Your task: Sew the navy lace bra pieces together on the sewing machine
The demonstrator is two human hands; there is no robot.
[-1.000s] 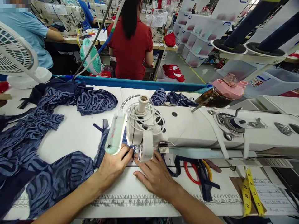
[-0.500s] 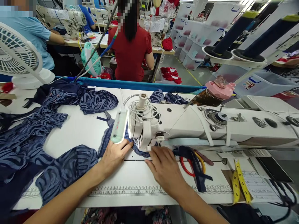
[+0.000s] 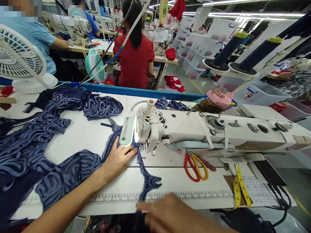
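My left hand (image 3: 119, 159) lies with its fingers stretched over navy lace-trimmed fabric (image 3: 109, 145), just left of the sewing machine's presser foot (image 3: 141, 147). A narrow navy lace strip (image 3: 143, 174) runs from the foot towards me and over the table's front edge. My right hand (image 3: 167, 210) is at that edge, smeared by motion. Its fingertips meet the strip, but whether they grip it cannot be made out. The sewing machine head (image 3: 148, 126) stands over the fabric, with a small clear plate (image 3: 127, 129) in front of it.
Patterned navy pieces (image 3: 70, 168) lie at the left. Red and yellow-handled scissors (image 3: 196, 166), a yellow tape measure (image 3: 239, 187) and a phone (image 3: 270, 171) are at the right. Behind are a white fan (image 3: 20, 55), a pink-lidded bottle (image 3: 216, 102) and co-workers, one in a red shirt (image 3: 133, 61).
My right hand has moved from beside the presser foot down to the front edge. The navy strip over the scissors has swung towards me, uncovering them. My left hand has barely moved.
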